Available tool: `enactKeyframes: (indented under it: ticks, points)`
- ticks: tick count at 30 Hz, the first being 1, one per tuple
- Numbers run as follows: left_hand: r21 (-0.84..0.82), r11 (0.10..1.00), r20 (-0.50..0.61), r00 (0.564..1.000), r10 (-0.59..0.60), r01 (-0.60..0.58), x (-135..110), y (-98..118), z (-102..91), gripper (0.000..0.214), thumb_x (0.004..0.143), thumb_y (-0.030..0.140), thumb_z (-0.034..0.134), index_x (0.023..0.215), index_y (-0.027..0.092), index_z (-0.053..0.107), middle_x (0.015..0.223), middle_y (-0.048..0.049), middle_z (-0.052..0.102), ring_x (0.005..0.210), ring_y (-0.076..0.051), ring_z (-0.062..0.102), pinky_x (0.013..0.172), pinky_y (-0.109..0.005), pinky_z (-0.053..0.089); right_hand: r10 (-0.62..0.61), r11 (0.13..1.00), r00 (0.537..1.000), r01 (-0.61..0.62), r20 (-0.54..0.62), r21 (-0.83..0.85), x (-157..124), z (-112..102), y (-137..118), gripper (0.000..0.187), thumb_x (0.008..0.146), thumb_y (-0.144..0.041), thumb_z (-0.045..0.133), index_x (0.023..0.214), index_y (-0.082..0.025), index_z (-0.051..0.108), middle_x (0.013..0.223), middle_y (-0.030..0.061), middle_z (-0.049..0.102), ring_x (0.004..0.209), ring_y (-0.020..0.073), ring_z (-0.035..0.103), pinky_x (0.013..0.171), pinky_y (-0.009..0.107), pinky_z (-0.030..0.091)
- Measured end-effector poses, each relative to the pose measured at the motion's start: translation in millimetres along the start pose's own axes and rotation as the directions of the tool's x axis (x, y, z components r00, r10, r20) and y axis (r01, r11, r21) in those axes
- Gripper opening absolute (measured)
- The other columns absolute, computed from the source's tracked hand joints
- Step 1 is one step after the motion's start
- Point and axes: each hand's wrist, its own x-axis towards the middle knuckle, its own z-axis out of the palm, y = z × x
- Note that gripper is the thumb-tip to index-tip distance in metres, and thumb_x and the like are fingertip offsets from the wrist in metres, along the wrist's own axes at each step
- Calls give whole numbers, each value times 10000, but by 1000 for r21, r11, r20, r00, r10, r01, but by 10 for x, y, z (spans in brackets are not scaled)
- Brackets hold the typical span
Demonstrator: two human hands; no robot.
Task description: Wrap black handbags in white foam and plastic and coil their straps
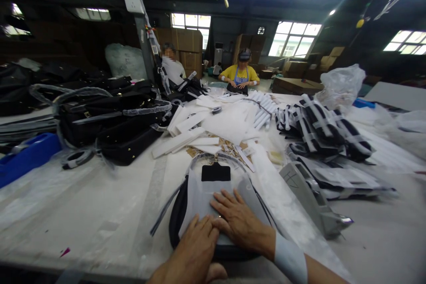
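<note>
In front of me on the table lies a black handbag (pixel 179 213), its strap arched at the far end. A translucent white sheet (pixel 196 199) covers most of its front. Above the sheet shows a black tab (pixel 216 173) with a gold clasp. My right hand (pixel 241 222) rests flat on the sheet, fingers spread. Beside it, my left hand (pixel 198 239) lies on the sheet's lower left part with its fingers stretched out; the two hands touch near the right thumb. Neither hand grasps anything.
Black bags (pixel 129 135) and a blue tape dispenser (pixel 29 157) lie left. White foam strips (pixel 179 142) are heaped beyond my bag. A grey tape dispenser (pixel 306 199) and wrapped black pieces (pixel 322 128) sit right. Across the table, a person in yellow (pixel 241 73) handles something black.
</note>
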Motion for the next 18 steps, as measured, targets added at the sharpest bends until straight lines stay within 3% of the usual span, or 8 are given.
enactKeyframes:
  ticks: [2, 5, 7, 9, 11, 14, 16, 18]
  points:
    - [-10, 1000, 64, 998, -6, 7, 41, -54, -247, 691, 726, 395, 792, 1332, 206, 517, 1384, -132, 566, 1258, -289, 537, 1069, -421, 425, 3, 1000, 1000, -3, -5, 2, -7, -11, -1, 503, 1016, -532, 369, 1436, -277, 475, 1493, 70, 474, 1412, 323, 365, 1150, 627, 244]
    - [36, 999, 127, 992, 16, -21, 77, -188, -421, 710, 683, 355, 801, 1326, 223, 529, 1361, -103, 591, 1310, -340, 477, 1121, -538, 336, 24, 1000, 1000, -24, -17, 5, -17, -26, 10, 503, 1012, -536, 374, 1425, -275, 491, 1489, 75, 479, 1407, 320, 375, 1156, 624, 229]
    - [80, 997, 111, 994, 12, -21, 57, -305, -342, 795, 656, 284, 783, 1387, 249, 475, 1407, -71, 564, 1398, -381, 355, 1150, -642, 213, 34, 999, 999, -34, -29, 15, -12, -43, 15, 519, 996, -557, 407, 1424, -278, 494, 1487, 80, 482, 1405, 322, 380, 1158, 625, 220]
    - [149, 989, 56, 998, -30, 21, -2, -418, -121, 867, 640, 140, 710, 1442, 278, 410, 1479, -44, 497, 1421, -386, 312, 1142, -672, 187, 47, 998, 998, -46, -30, 35, 4, -59, 20, 544, 979, -577, 434, 1431, -280, 485, 1497, 87, 468, 1412, 323, 367, 1161, 626, 204]
    - [243, 968, -52, 998, -46, 58, -82, -504, 168, 890, 650, 7, 584, 1464, 302, 379, 1506, -20, 463, 1405, -338, 360, 1159, -635, 173, 63, 996, 998, -62, -6, 67, 24, -65, 32, 581, 964, -609, 437, 1444, -283, 471, 1520, 94, 432, 1431, 326, 330, 1169, 625, 171]
    - [361, 928, -253, 967, 4, 91, -185, -568, 485, 899, 700, -78, 449, 1490, 336, 337, 1518, 24, 443, 1426, -263, 338, 1199, -567, 1, 66, 991, 997, -71, 48, 115, 44, -40, 55, 630, 944, -652, 433, 1471, -307, 429, 1566, 80, 355, 1466, 325, 246, 1184, 617, 105]
    - [350, 934, -236, 972, 9, 77, -211, -570, 472, 854, 744, -38, 482, 1494, 341, 329, 1523, 15, 436, 1425, -284, 338, 1193, -582, -9, 65, 989, 996, -73, 68, 129, 46, -5, 69, 656, 930, -674, 435, 1485, -326, 400, 1584, 66, 317, 1478, 326, 204, 1186, 617, 81]
    - [262, 965, -101, 995, -7, 34, -188, -536, 248, 767, 806, 130, 607, 1494, 328, 331, 1529, -35, 426, 1410, -345, 352, 1166, -638, 109, 69, 989, 995, -78, 74, 128, 42, 37, 78, 676, 924, -691, 425, 1494, -331, 383, 1591, 65, 298, 1480, 335, 189, 1182, 625, 81]
